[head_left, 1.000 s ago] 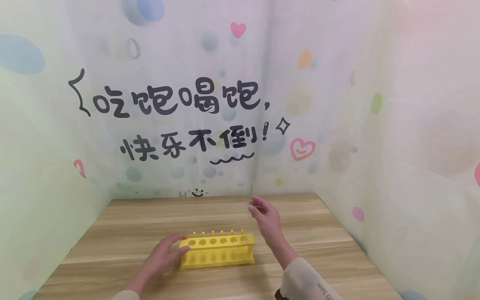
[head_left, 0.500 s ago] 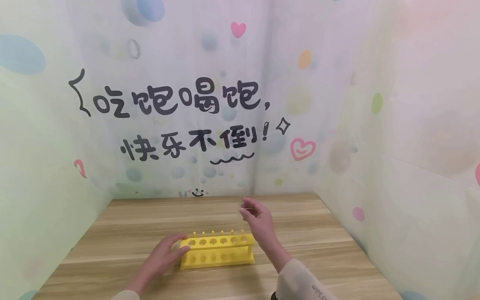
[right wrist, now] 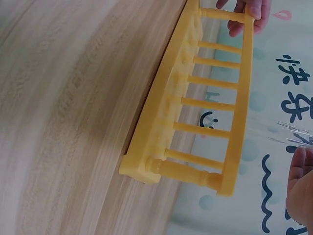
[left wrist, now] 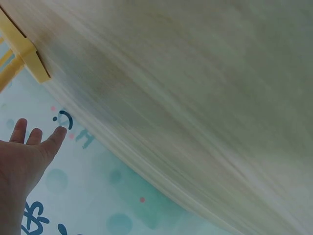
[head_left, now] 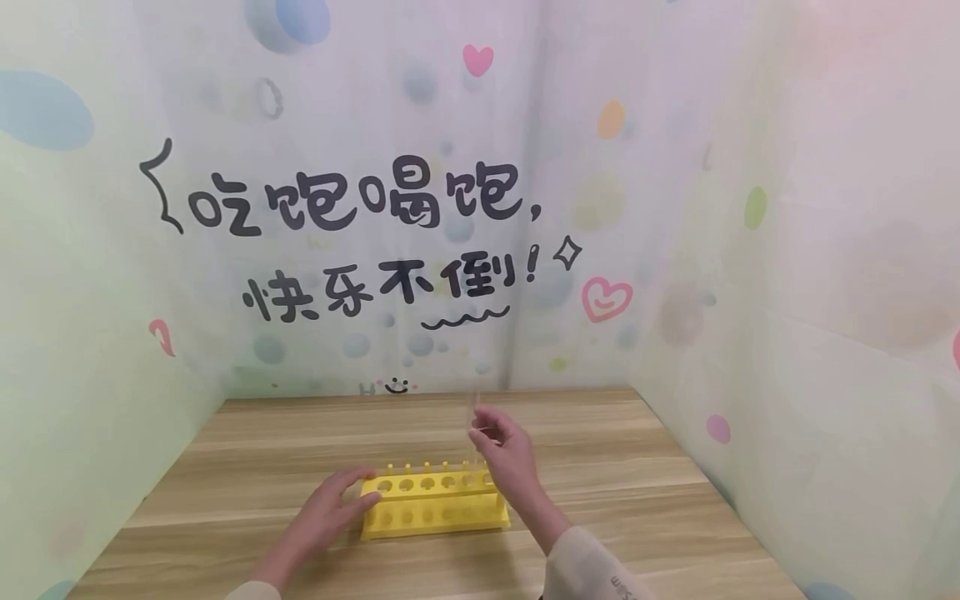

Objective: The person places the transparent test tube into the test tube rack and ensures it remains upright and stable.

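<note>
A yellow test-tube rack (head_left: 435,502) with a row of round holes stands on the wooden table (head_left: 600,467). My left hand (head_left: 335,502) lies flat beside it, straight fingers touching its left end; those fingertips (right wrist: 244,11) show at the rack's (right wrist: 195,107) far end in the right wrist view. My right hand (head_left: 497,446) hovers just above the rack's right end and pinches a clear glass tube (head_left: 474,410) held roughly upright. The tube (right wrist: 292,138) appears faintly beside the right hand (right wrist: 301,188). The left wrist view catches the left hand (left wrist: 23,156) with straight fingers and a rack corner (left wrist: 29,56).
Printed fabric walls (head_left: 375,208) close the table in at the back, left and right. Bare wood lies behind the rack and to its right (head_left: 637,517).
My right hand has moved left and down with the tube, from behind the rack's right end to just above it. The left hand and rack have stayed put.
</note>
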Motion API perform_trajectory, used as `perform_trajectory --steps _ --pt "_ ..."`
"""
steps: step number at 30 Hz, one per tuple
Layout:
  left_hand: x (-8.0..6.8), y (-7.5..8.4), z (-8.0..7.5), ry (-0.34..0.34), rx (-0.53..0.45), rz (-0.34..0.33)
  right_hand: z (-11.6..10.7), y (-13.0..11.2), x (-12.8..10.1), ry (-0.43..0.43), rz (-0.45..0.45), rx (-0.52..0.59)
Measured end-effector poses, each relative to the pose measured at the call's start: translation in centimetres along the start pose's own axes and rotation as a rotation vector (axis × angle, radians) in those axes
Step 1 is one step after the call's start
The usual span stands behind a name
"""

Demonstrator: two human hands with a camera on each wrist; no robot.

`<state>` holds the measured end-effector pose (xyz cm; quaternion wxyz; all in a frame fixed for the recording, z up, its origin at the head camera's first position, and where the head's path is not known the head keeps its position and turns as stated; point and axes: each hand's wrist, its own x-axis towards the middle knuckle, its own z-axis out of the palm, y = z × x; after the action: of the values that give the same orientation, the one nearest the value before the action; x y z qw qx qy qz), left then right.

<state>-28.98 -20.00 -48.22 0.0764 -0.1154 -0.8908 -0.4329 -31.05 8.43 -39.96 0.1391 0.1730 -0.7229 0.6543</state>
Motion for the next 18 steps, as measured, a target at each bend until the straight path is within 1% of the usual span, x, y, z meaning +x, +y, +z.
perform_trajectory --steps 3,7,10,18 --pt "0.0 -0.1 0.0 0.002 -0.001 0.005 0.2 -0.5 -0.5 0.0 0.001 -0.012" --pt "0.0 0.0 0.1 0.008 -0.008 0.003 0.1 -1.1 -1.2 -0.02 0.001 -0.054" --pt "-0.1 0.1 0.1 0.012 -0.006 0.002 0.1 -0.9 -1.4 -0.028 -0.001 -0.085" --pt "-0.1 0.2 0.1 0.015 -0.005 0.001 0.0 0.1 -2.1 -0.042 0.008 -0.122"
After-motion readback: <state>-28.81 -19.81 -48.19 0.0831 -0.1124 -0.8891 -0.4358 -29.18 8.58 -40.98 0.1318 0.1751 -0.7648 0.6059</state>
